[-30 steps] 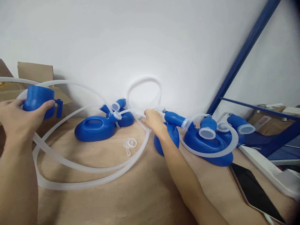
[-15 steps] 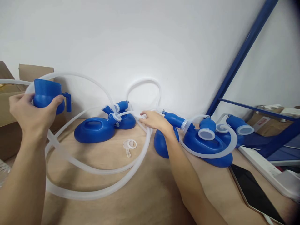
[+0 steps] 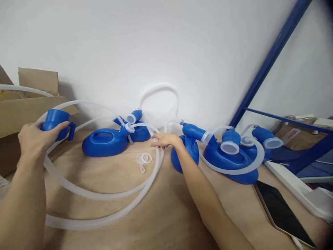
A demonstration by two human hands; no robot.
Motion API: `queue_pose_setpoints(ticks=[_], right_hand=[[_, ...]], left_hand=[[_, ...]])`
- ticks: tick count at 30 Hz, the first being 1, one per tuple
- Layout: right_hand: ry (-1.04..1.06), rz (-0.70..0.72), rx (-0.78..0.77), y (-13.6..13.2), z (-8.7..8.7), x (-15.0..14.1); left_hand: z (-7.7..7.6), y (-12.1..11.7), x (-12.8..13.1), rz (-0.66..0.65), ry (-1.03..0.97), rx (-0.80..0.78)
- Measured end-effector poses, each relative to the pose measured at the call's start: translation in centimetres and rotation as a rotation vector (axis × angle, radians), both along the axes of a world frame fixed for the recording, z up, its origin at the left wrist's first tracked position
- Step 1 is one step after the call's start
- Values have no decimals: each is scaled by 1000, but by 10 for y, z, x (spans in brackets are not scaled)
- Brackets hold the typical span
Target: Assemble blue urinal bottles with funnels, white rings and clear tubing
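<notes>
At the left, my left hand [image 3: 36, 140] is closed around a blue plastic cup [image 3: 56, 119] with a handle-like tab on its right side. White flexible tubing runs behind and below that hand. In the middle, my right hand [image 3: 165, 139] has its fingers curled over the white hose [image 3: 152, 175]; the fingertips are partly hidden. A blue bottle [image 3: 104, 143] with a moulded handle lies left of the right hand, and its neck joins a hose. Another blue bottle [image 3: 179, 159] stands just under my right wrist. A clear cap with a ring [image 3: 144, 158] lies between the hands.
Several more blue bottles with hoses and funnels, one a funnel [image 3: 230, 140], stand to the right. A phone [image 3: 283, 211] lies by a white power strip [image 3: 293, 187]. A cardboard box [image 3: 28, 113] is at the left, and a blue metal rack [image 3: 270, 62] rises at the right.
My left hand has come down with the blue cup. My right hand has shifted slightly lower on the hose. The hose loops have shifted, and the back funnel now faces its white-rimmed mouth toward me.
</notes>
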State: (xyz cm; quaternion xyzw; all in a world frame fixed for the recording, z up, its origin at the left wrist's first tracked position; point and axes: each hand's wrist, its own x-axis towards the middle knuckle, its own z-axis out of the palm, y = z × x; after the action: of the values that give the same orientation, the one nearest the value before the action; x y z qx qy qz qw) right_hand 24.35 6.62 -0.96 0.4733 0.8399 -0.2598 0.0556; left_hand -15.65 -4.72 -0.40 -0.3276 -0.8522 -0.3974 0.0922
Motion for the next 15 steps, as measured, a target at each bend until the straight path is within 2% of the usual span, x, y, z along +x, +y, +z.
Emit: queue_pose_setpoints(ticks=[2, 5, 8, 12, 13, 15], right_hand=[[-31, 16, 19, 1, -4, -5], [-84, 37, 12, 4, -12, -12], [-144, 38, -8, 7, -21, -19], [-232, 4, 1, 7, -31, -30], [-254, -8, 12, 6, -32, -33], [-288, -35, 39, 4, -31, -35]], left_hand=[[-5, 3, -6, 18, 60, -36], [-11, 5, -14, -30, 117, -172], [-19, 5, -21, -45, 46, -335], [-38, 11, -37, 1, -59, -518], [-44, 13, -41, -5, -72, -545], [-53, 17, -51, -87, -78, -491]])
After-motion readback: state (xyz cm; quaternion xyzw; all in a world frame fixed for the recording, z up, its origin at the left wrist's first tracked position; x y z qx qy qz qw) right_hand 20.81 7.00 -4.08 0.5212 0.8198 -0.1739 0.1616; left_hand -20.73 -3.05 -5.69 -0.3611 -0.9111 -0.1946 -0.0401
